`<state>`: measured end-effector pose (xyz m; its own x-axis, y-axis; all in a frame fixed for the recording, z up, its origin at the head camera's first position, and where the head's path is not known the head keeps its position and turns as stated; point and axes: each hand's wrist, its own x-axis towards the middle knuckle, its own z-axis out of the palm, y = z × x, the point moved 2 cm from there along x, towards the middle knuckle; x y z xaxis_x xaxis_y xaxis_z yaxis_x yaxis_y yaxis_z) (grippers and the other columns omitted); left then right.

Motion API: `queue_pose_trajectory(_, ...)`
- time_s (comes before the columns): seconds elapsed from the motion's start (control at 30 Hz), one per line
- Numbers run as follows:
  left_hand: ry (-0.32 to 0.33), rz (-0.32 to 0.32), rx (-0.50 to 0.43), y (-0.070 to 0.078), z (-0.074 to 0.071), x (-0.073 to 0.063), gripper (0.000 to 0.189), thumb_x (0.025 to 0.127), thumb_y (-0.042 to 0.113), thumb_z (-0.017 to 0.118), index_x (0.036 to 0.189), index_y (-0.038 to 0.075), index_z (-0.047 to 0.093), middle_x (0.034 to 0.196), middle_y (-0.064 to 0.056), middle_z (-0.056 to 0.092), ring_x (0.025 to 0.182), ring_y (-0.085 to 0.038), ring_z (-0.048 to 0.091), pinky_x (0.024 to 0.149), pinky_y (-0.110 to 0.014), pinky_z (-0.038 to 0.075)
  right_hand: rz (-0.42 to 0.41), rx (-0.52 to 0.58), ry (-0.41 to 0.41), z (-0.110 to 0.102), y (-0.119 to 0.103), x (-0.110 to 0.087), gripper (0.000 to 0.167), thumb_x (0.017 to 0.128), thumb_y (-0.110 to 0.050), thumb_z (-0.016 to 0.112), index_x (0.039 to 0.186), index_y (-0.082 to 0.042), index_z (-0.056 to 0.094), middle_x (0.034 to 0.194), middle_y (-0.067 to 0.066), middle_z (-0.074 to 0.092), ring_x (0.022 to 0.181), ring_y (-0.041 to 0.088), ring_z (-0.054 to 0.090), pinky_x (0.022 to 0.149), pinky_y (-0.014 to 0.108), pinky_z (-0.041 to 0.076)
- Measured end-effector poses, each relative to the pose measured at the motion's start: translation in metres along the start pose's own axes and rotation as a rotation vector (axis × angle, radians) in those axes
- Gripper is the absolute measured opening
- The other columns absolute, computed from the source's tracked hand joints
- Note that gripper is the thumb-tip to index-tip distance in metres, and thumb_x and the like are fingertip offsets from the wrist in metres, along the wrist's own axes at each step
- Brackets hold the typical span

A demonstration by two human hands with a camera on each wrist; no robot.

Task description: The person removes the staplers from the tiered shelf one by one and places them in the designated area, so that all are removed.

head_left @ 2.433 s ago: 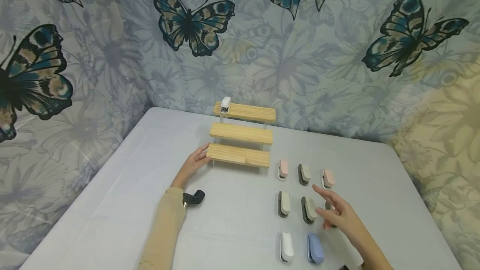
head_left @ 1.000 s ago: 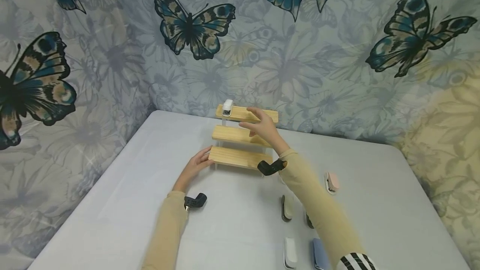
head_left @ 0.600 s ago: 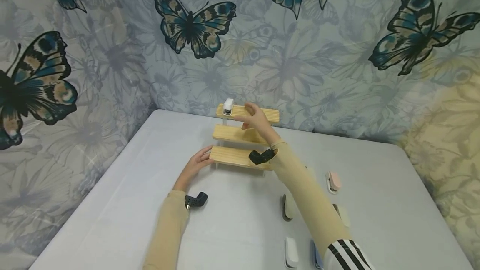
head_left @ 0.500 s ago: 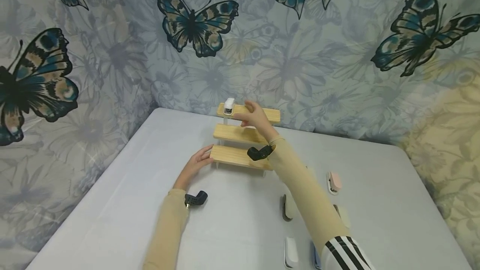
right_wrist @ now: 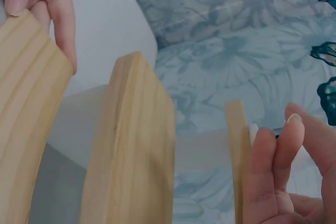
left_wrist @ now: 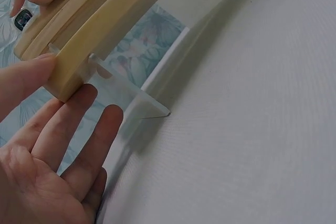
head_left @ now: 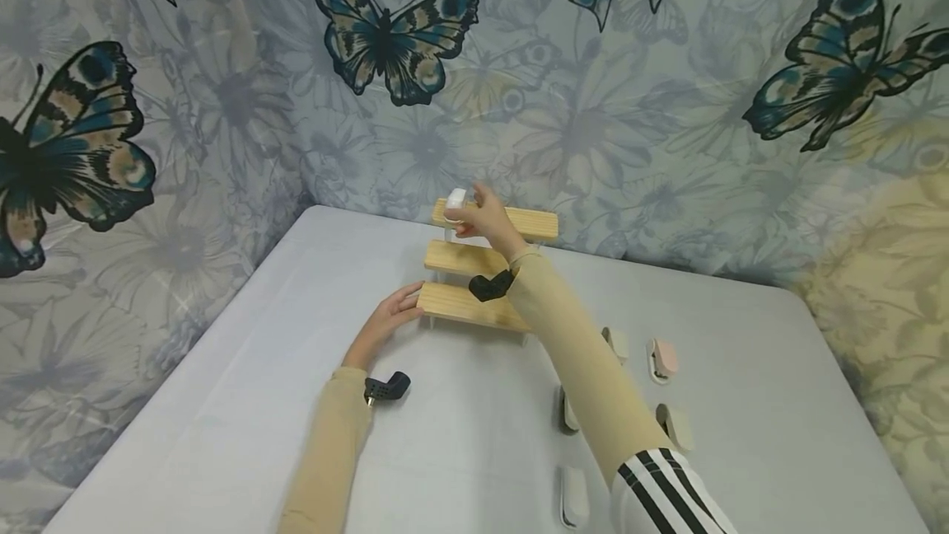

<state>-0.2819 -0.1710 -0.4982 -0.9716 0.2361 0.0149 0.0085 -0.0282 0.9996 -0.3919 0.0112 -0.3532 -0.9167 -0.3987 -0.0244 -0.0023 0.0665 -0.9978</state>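
A three-tier wooden shelf stand (head_left: 474, 306) with clear supports is on the white table. My left hand (head_left: 384, 321) holds the left end of its lowest board, the thumb on top and fingers beneath in the left wrist view. On the top board's left end is a small white stapler (head_left: 456, 198). My right hand (head_left: 488, 219) pinches this stapler, the thumb crossing its front. In the right wrist view the fingers (right_wrist: 260, 182) hide nearly all of it; in the left wrist view the stapler's dark front (left_wrist: 23, 19) shows below the fingers.
More small staplers lie on the table to the right: a pink one (head_left: 664, 359), a white one (head_left: 573, 497) and several grey-green ones, such as this stapler (head_left: 675, 425). My right sleeve covers part of the group. A butterfly-patterned backdrop (head_left: 578, 130) stands behind the table.
My right hand has gone from above the loose staplers to the top board, then left onto the white stapler, which it now grips. My left hand stays at the lowest board.
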Motion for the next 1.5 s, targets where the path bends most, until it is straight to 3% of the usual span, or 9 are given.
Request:
queue_pose_trajectory(0.27, 0.005, -0.015, 0.026, 0.001, 0.000, -0.002, 0.057, 0.089, 0.019, 0.058, 0.138, 0.009, 0.033, 0.131, -0.015, 0.044, 0.119, -0.027, 0.040, 0.102, -0.048, 0.016, -0.013, 0.065, 0.030, 0.008, 0.002, 0.000, 0.083, 0.082, -0.009, 0.066, 0.144, -0.006, 0.010, 0.146, 0.016, 0.013, 0.057, 0.015, 0.059, 0.066, 0.031, 0.052)
queue_pose_trajectory(0.47, 0.017, -0.008, 0.038, 0.000, 0.000, -0.002, 0.057, 0.087, 0.023, 0.060, 0.137, 0.010, 0.035, 0.129, -0.012, 0.046, 0.119, -0.024, 0.041, 0.102, -0.047, 0.016, -0.047, 0.073, 0.033, 0.010, 0.002, -0.001, 0.065, 0.083, -0.007, 0.064, 0.137, 0.001, 0.029, 0.128, 0.018, 0.044, 0.052, 0.014, 0.057, 0.063, 0.030, 0.052)
queue_pose_trajectory(0.57, 0.010, 0.010, 0.034, 0.001, 0.001, -0.003, 0.059, 0.087, 0.023, 0.060, 0.138, 0.008, 0.034, 0.131, -0.012, 0.045, 0.120, -0.023, 0.039, 0.103, -0.046, 0.016, -0.069, 0.049, 0.030, 0.007, 0.003, -0.004, 0.061, 0.083, -0.008, 0.065, 0.135, 0.001, 0.034, 0.121, 0.018, 0.050, 0.051, 0.013, 0.055, 0.061, 0.030, 0.052)
queue_pose_trajectory(0.77, -0.015, 0.029, 0.035, 0.001, 0.000, -0.004, 0.060, 0.088, 0.023, 0.059, 0.138, 0.004, 0.031, 0.133, -0.015, 0.041, 0.123, -0.026, 0.036, 0.103, -0.045, 0.016, -0.075, 0.005, 0.021, 0.000, 0.005, -0.016, 0.065, 0.082, -0.009, 0.066, 0.137, -0.002, 0.031, 0.130, 0.015, 0.045, 0.048, 0.011, 0.052, 0.059, 0.029, 0.052)
queue_pose_trajectory(1.0, -0.001, 0.027, 0.049, -0.002, 0.000, -0.003, 0.061, 0.086, 0.027, 0.061, 0.138, 0.007, 0.034, 0.132, -0.010, 0.043, 0.125, -0.021, 0.032, 0.104, -0.044, 0.014, -0.065, -0.013, 0.016, -0.006, 0.005, -0.024, 0.068, 0.081, -0.011, 0.067, 0.138, -0.002, 0.030, 0.137, 0.014, 0.037, 0.046, 0.011, 0.047, 0.056, 0.026, 0.050)
queue_pose_trajectory(1.33, -0.008, 0.018, 0.033, 0.005, 0.005, -0.006, 0.058, 0.089, 0.019, 0.058, 0.138, 0.004, 0.032, 0.133, -0.015, 0.040, 0.124, -0.025, 0.034, 0.103, -0.046, 0.013, -0.082, 0.036, -0.016, -0.018, 0.016, -0.040, 0.066, 0.081, -0.011, 0.067, 0.137, -0.004, 0.033, 0.137, 0.011, 0.036, 0.045, 0.013, 0.041, 0.050, 0.024, 0.045)
queue_pose_trajectory(1.5, 0.001, 0.026, 0.030, 0.001, 0.004, -0.004, 0.059, 0.088, 0.021, 0.059, 0.138, 0.005, 0.032, 0.132, -0.014, 0.042, 0.122, -0.025, 0.037, 0.103, -0.047, 0.014, -0.011, 0.089, -0.016, -0.026, 0.013, -0.055, 0.065, 0.080, -0.007, 0.067, 0.137, -0.007, 0.035, 0.136, 0.012, 0.037, 0.047, 0.011, 0.040, 0.051, 0.023, 0.044)
